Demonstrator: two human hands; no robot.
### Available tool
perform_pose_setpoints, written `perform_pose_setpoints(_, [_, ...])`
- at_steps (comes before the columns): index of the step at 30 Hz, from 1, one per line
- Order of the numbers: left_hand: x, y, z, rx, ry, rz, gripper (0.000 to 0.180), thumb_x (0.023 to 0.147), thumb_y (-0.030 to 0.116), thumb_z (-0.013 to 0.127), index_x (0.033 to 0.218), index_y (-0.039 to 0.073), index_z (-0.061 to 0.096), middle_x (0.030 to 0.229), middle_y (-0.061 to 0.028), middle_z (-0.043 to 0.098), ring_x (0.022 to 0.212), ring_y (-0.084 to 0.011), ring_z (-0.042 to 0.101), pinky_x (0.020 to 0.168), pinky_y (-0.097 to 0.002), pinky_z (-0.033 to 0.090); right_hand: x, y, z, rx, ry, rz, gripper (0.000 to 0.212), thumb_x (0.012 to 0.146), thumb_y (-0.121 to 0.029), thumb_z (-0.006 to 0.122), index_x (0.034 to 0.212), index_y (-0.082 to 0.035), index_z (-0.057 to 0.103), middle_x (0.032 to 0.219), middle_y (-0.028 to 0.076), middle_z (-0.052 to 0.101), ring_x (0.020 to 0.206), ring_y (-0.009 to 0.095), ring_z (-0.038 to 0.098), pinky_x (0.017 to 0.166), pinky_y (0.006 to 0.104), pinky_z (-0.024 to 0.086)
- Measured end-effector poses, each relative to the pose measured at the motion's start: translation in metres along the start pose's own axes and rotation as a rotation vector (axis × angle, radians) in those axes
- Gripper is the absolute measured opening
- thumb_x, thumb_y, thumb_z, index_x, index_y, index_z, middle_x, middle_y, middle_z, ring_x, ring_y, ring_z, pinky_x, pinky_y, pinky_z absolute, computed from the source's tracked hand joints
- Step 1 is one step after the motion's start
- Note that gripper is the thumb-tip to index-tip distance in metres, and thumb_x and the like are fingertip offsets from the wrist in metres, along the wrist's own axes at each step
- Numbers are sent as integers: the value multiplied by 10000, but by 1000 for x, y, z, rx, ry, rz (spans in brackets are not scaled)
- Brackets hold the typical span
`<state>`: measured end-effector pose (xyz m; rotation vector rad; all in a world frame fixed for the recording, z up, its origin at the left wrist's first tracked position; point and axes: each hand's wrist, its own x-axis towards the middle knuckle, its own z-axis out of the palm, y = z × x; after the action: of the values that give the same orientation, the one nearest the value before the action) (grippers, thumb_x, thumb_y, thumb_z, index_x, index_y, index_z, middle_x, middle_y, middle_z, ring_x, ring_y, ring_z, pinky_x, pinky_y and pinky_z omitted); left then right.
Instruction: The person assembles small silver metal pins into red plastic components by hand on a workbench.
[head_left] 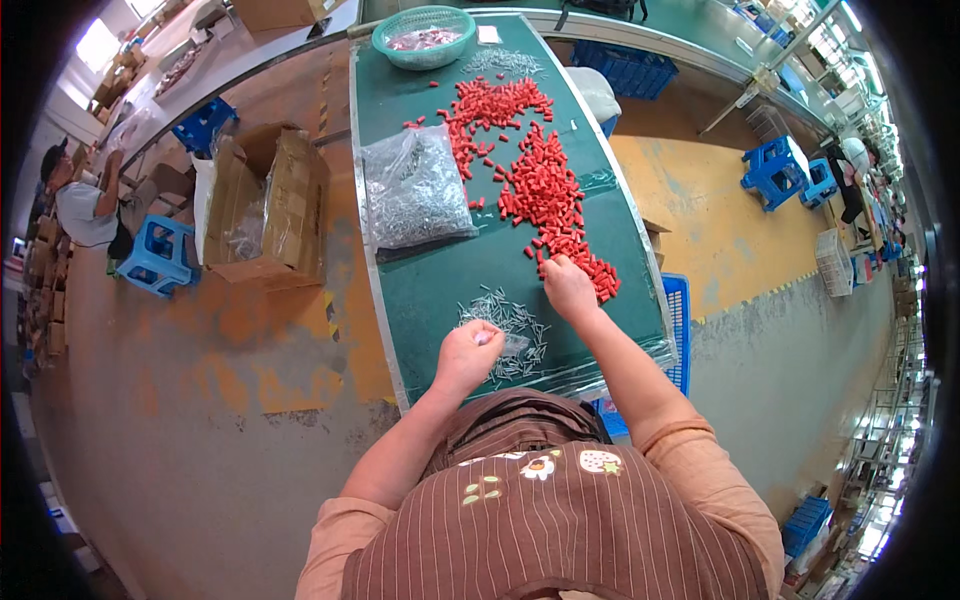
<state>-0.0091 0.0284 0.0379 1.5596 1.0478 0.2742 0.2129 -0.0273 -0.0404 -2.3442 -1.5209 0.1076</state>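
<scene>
My left hand (468, 358) is closed on a small clear plastic bag (515, 345), which pokes out to the right of the fingers over a loose pile of silver screws (510, 311). At the near end of a long heap of red plastic wall plugs (541, 185), my right hand (570, 289) has its fingertips pinched together. Whatever they hold is hidden. Left of the heap lies a large clear bag packed with screws (415, 190).
The green table (420, 292) has a metal edge. A turquoise basket (424, 38) and more screws (503, 64) are at its far end. An open cardboard box (268, 205) and a blue stool (158, 255) stand left; a blue crate (678, 330) is beside the right edge. A person (85, 205) sits far left.
</scene>
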Motion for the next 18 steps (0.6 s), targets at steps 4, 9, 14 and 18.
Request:
perform_pose_setpoints(4, [10,1,-1,-54,-55,-106,143,767,157,608,789,23,654,610,33,565,546,-24,447,508,-214,368,14,2,7,-134,-103,-83,91,788,-81,518,848,-40,573,862,134,568,775,319,611,655,412,508])
perform_pose_setpoints(9, [13,-1,-2,69,0,-43,176,758,200,612,785,31,654,652,-99,625,595,-177,594,577,-310,461,19,-8,-6,-251,-289,-103,92,803,-87,510,843,-18,555,872,133,585,789,301,631,667,385,523])
perform_pose_setpoints(14, [17,-20,-3,96,47,-30,196,759,224,605,802,39,653,709,-147,637,656,-262,623,621,-348,479,9,-39,-45,563,-240,34,126,763,-39,588,882,-1,609,865,121,626,741,236,635,689,315,516])
perform_pose_setpoints(18, [16,-20,2,131,52,16,172,761,190,600,788,23,636,607,-34,585,565,-94,518,544,-272,426,-19,-70,-74,939,-241,17,110,782,-27,648,877,2,600,781,9,589,678,70,558,623,232,474])
